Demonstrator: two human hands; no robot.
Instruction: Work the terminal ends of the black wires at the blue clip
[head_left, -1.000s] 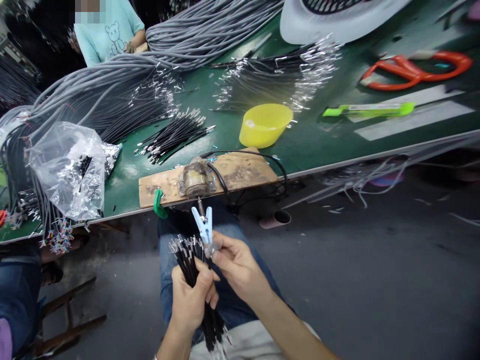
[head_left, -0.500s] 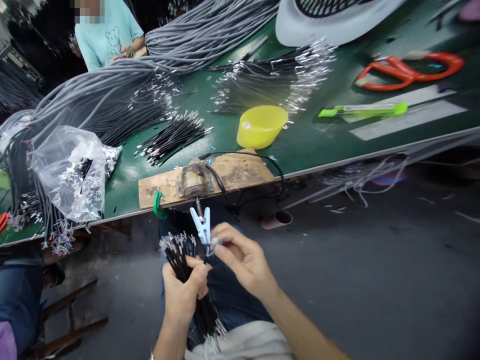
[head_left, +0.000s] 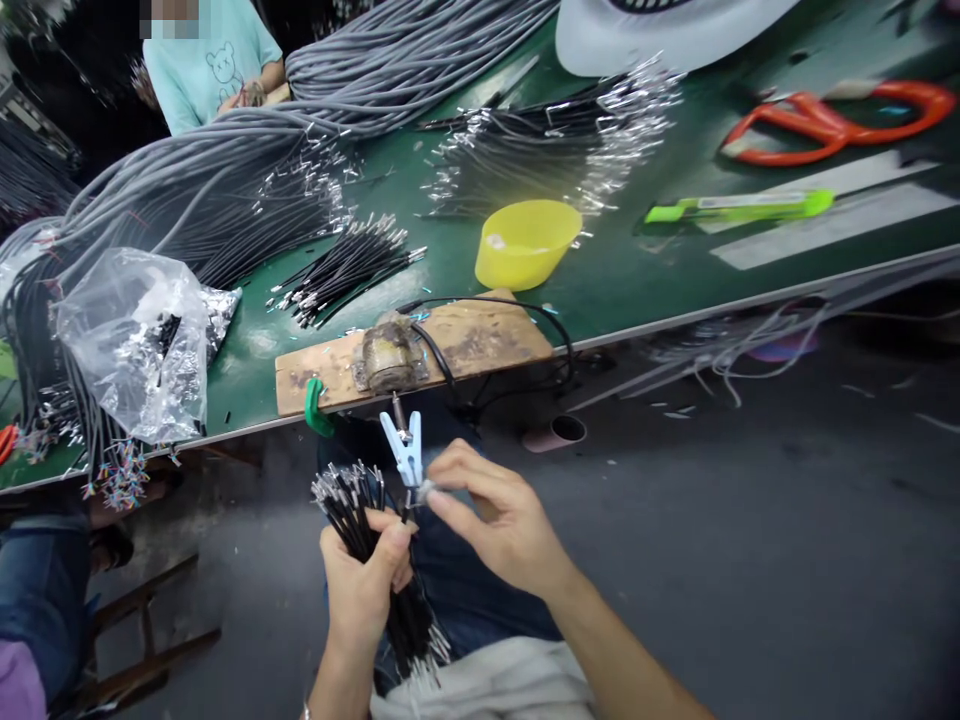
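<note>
My left hand (head_left: pixel 365 590) is closed round a bundle of short black cables (head_left: pixel 410 625) with silvery stripped ends. One cable stands apart from the bundle at its thumb and fingertips, its end just below a light-blue clothespin (head_left: pixel 405 452). The clothespin hangs on the shaft of a small grimy motor (head_left: pixel 388 360) at the table edge. My right hand (head_left: pixel 502 520) is closed in a pinch beside the clothespin's lower tip. Between thumb and fingertips shows a small grey-white wad (head_left: pixel 426 491), too blurred to name exactly. Whether it touches the cable end I cannot tell.
The motor sits on a wooden board (head_left: pixel 484 335), with a green clamp (head_left: pixel 315 405). On the green table lie cut cables (head_left: pixel 349 270), a yellow cup (head_left: pixel 525 255), a plastic bag (head_left: pixel 135 340), orange scissors (head_left: pixel 802 130) and a green cutter (head_left: pixel 739 206). Another person (head_left: pixel 217 75) sits across.
My left hand with the bundle has shifted slightly left. The right hand keeps its pinch by the clothespin, its upper fingers a little higher. The camera view has tilted slightly.
</note>
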